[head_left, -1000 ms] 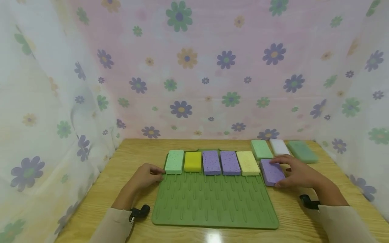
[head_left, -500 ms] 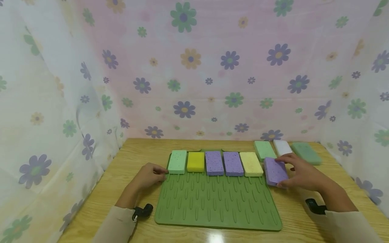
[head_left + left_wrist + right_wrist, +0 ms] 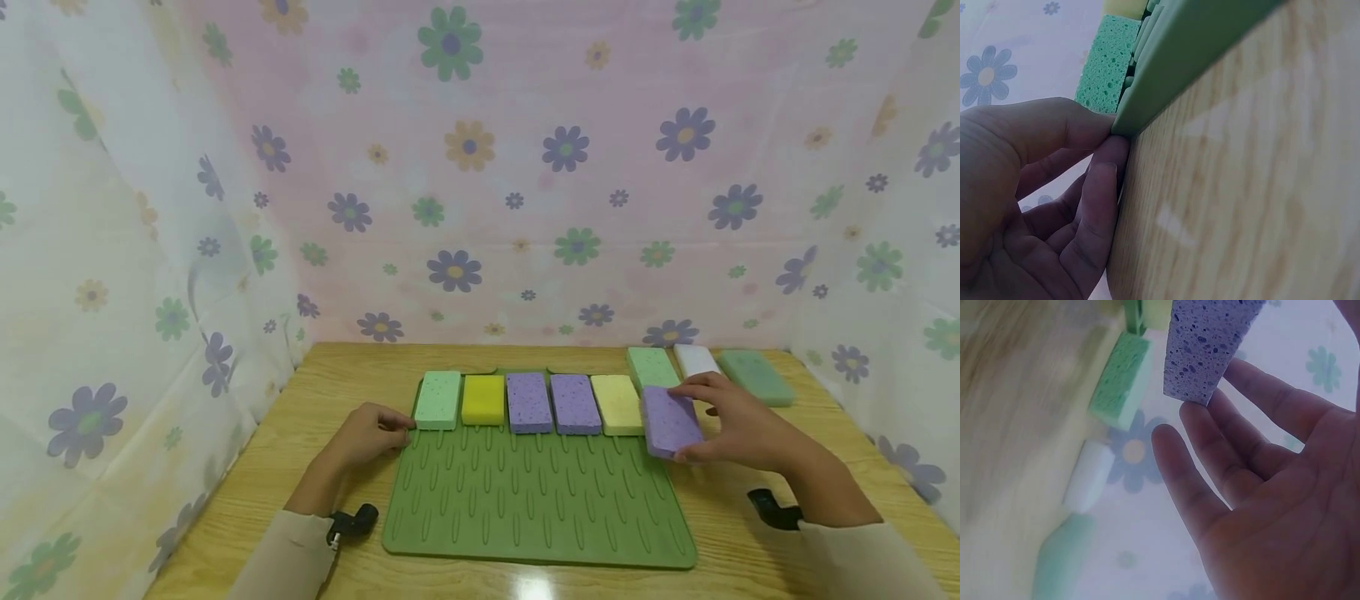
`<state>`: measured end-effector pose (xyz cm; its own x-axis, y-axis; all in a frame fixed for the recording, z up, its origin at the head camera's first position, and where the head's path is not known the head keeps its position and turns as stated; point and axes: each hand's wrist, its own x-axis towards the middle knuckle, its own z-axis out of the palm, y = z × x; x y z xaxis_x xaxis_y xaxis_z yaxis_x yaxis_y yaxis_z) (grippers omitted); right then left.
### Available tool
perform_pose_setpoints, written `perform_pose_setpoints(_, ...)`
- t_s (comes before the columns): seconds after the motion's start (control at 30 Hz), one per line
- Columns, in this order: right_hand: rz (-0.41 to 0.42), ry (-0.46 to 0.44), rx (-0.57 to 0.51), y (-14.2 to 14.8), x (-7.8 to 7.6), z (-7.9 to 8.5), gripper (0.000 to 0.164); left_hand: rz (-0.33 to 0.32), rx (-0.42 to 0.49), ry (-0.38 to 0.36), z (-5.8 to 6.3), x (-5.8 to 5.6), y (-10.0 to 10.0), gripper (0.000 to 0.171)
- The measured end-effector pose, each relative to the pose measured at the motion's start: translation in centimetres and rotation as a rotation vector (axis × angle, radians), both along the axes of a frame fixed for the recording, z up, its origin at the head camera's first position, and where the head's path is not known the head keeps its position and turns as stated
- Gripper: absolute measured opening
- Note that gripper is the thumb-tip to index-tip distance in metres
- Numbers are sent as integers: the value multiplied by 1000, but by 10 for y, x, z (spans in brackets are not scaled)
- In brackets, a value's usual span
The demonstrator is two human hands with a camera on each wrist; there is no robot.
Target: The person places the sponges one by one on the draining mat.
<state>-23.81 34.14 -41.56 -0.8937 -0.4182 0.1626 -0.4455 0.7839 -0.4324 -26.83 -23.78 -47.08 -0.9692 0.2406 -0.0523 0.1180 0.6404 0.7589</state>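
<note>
1. Fabric [image 3: 495, 225], pale and flower-printed, fills the background, closing off the far end and both sides.
2. Below it spreads the wooden table [image 3: 723, 542], with a bright glint by its near edge.
3. On the wood lies the ribbed green mat [image 3: 525, 500], and there's a smart row of sponges along its far side!
4. Two beige sleeves [image 3: 281, 558] come in from the near side, one per arm.
5. Left hand [image 3: 367, 435]: a narrow pinch, thumb and fingertip on the mat's left edge, near the mint sponge [image 3: 438, 401].
6. Right hand [image 3: 746, 429]: wider, thumb at the near end and fingers at the far end, gripping a sponge between them.
7. And that's the held purple sponge [image 3: 670, 423], at the mat's right edge, right beside the pale yellow sponge [image 3: 618, 406]; whether those two touch, I can't tell.
8. Far right, off the mat: dark green sponge [image 3: 756, 378], white sponge [image 3: 695, 360], light green sponge [image 3: 651, 367].
9. Between mint and pale yellow sit the bright yellow sponge [image 3: 483, 400] and two purple sponges [image 3: 528, 404].
10. Smallest of all, black wrist cameras [image 3: 774, 510], one at each cuff.
</note>
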Motion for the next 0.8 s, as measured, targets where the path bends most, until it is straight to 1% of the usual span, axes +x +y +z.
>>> perform_pose_setpoints(0.27,25,54,19,-19,-1,-1,91,-4,20,-5,-2,-1,-2,18)
perform_pose_setpoints(0.4,47,47,2,-32,-2,-3,89,-3,24,-3,-3,-2,-2,18)
perform_pose_setpoints(0.6,68,33,0,-51,-2,-6,91,-4,27,-7,-2,-1,-1,19)
perform_pose_setpoints(0.8,84,56,8,-68,-1,-3,93,-14,29,-2,-1,0,0,20)
